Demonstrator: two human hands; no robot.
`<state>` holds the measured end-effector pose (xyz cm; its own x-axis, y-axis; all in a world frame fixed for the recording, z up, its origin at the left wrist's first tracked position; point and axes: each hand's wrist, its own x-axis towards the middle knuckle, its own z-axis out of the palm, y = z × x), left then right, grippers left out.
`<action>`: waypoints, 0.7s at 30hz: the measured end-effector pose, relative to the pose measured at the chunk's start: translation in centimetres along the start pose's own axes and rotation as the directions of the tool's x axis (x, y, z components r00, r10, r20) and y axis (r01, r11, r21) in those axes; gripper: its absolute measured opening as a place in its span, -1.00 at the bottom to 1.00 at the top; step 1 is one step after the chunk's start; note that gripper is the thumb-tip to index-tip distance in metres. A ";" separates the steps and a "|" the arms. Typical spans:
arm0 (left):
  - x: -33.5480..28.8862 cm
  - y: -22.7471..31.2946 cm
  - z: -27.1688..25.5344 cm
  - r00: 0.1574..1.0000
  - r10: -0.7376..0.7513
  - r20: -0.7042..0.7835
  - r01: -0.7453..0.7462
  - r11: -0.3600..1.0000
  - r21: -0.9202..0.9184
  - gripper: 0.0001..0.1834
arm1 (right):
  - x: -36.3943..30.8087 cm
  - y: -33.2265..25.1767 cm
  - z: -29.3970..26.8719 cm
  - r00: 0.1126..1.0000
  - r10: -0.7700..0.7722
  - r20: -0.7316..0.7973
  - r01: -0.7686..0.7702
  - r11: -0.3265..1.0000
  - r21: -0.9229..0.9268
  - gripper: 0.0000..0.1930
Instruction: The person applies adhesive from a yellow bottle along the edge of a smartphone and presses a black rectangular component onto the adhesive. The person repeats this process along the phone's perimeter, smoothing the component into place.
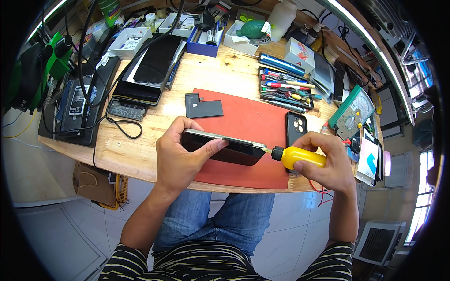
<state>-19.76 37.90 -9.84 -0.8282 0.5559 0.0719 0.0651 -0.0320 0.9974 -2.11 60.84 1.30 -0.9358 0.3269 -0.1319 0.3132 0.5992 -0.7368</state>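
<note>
My left hand (183, 157) grips a dark smartphone (229, 151) by its left end, thumb lying across the near face. The phone is tilted up on its edge above a red mat (262, 175). In my right hand (328, 161) is a small yellow squeeze bottle (304, 158) with a black collar and a thin nozzle. Its tip points left and meets the phone's right end, or nearly so; I cannot tell whether they touch. On the mat's far left corner lies a black L-shaped phone battery (204, 107). A black phone case (296, 125) rests at the mat's right edge, partly behind my right hand.
Beyond the mat stands a black tray (287, 89) of screwdrivers and pens. A green multimeter (352, 112) sits at right. Stacked phones and tablets (154, 61) and a looping black cable (126, 129) occupy the left. White and blue boxes (204, 45) line the back.
</note>
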 end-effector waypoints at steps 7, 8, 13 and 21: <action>0.1 -0.1 0.0 1.000 -0.009 -0.009 0.009 1.000 0.003 -0.59 | -0.5 0.3 -0.6 0.998 -0.061 -0.014 0.060 0.998 -0.027 -0.67; 0.1 -0.1 0.0 1.000 -0.009 -0.010 0.009 1.000 0.004 -0.58 | -0.6 0.3 -0.7 0.997 -0.079 -0.021 0.078 0.996 -0.032 -0.67; 0.1 -0.1 0.0 1.000 -0.005 -0.020 0.005 1.000 0.012 -0.58 | -1.2 0.6 -0.8 0.999 -0.013 -0.030 0.013 1.000 -0.028 -0.66; -0.1 0.1 -0.1 1.000 -0.013 -0.013 0.014 0.999 0.037 -0.58 | -0.6 2.5 -1.9 0.997 0.002 -0.081 0.025 0.943 0.332 -0.51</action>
<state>-19.75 37.74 -9.75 -0.8359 0.5456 0.0589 0.0746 0.0066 0.9972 -0.42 63.52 0.80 -0.9190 0.3862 -0.0793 0.2181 0.3304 -0.9183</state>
